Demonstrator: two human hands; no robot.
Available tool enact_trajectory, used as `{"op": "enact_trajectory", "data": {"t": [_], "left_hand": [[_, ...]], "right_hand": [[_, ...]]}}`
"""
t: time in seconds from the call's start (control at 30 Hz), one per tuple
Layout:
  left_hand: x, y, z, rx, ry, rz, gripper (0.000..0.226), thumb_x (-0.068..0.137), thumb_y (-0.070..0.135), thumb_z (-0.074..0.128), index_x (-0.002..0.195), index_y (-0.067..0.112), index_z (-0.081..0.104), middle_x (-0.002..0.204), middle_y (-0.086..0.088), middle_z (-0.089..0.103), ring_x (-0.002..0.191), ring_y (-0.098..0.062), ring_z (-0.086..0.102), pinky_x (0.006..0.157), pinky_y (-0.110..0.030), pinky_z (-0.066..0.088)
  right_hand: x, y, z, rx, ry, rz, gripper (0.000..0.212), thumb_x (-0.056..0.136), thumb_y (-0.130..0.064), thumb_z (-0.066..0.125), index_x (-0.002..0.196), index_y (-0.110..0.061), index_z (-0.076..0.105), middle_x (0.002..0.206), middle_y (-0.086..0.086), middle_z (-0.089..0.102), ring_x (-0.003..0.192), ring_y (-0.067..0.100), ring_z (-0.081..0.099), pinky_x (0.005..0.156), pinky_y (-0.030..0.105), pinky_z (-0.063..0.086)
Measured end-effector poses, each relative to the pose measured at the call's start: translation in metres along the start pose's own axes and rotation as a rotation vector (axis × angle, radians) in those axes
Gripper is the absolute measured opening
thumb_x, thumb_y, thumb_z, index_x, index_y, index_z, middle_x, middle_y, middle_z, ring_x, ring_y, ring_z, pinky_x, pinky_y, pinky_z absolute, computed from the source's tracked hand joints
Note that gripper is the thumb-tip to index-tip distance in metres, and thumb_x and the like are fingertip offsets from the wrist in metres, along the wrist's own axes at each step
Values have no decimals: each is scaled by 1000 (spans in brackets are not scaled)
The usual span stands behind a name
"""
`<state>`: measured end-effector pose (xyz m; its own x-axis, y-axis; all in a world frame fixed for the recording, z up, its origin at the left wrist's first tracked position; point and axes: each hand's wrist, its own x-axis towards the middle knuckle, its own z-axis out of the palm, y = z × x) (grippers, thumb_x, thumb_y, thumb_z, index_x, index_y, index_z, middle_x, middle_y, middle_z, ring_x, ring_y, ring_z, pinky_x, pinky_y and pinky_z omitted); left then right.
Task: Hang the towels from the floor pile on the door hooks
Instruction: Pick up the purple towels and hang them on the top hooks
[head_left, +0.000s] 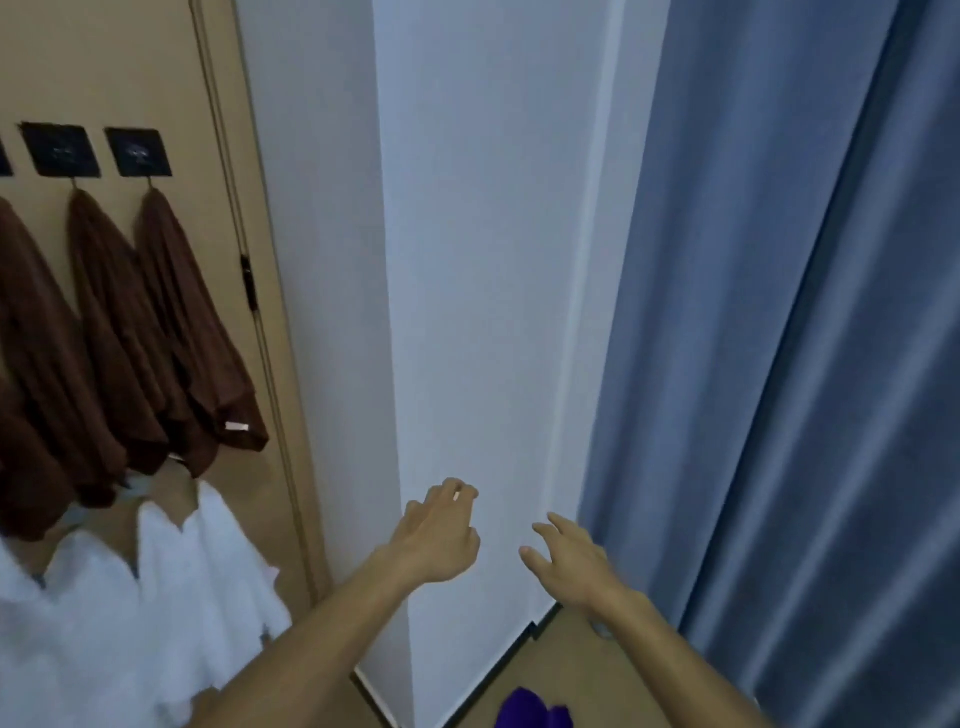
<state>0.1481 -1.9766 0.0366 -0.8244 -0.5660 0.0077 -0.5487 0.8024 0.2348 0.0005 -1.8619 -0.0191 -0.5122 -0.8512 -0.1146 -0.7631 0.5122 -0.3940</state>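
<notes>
Two hands: the left hand (441, 535) and the right hand (569, 561) reach forward side by side in front of the white wall corner (493, 312), neither holding anything.
Left hand: fingers loosely curled and spread, empty, low against the wall corner.
Right hand: fingers relaxed and spread, empty, just right of the left hand, near the foot of the wall corner.
Brown towels (156, 322): hanging left of the wall corner on the tan door (130, 67), from black square hooks (137, 151); three are in view, one cut off by the frame edge.
White towels (104, 623): bunched below the brown ones, left of the wall corner; blurred, so how they hang is unclear.
Purple cloth (532, 709): on the floor (561, 670) at the foot of the wall corner, below the hands, partly out of frame.
Blue curtain (779, 312): hanging right of the wall corner, down to the floor.
</notes>
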Motion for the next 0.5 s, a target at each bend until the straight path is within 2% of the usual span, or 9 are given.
{"op": "enact_trajectory", "data": {"t": [0.27, 0.33, 0.4, 0.5], "left_hand": [[75, 16, 106, -48, -244, 32, 54, 98, 24, 35, 148, 12, 19, 153, -5, 22, 137, -23, 27, 110, -39, 27], [90, 15, 126, -49, -292, 33, 54, 97, 24, 35, 148, 12, 18, 153, -4, 22, 137, -23, 27, 110, -38, 26], [103, 15, 144, -56, -331, 24, 54, 97, 23, 35, 148, 12, 19, 152, -4, 22, 137, -22, 26, 109, -38, 25], [117, 16, 165, -60, -383, -4, 54, 97, 24, 36, 147, 13, 21, 151, -5, 23, 137, -23, 26, 109, -38, 26]], "right_hand": [[36, 81, 44, 6, -159, 123, 55, 100, -43, 31, 148, -17, 26, 158, 4, 17, 147, 20, 12, 119, 40, 17], [44, 91, 45, 31, -174, 133, 49, 101, -36, 32, 143, -10, 35, 153, 7, 29, 144, 23, 20, 117, 34, 18], [53, 102, 48, 54, -181, 129, 41, 102, -27, 33, 131, -2, 47, 138, 13, 47, 133, 29, 38, 109, 29, 23], [66, 117, 53, 29, -181, 182, 45, 98, -30, 40, 134, -3, 44, 136, 13, 48, 127, 29, 44, 104, 34, 33]]}}
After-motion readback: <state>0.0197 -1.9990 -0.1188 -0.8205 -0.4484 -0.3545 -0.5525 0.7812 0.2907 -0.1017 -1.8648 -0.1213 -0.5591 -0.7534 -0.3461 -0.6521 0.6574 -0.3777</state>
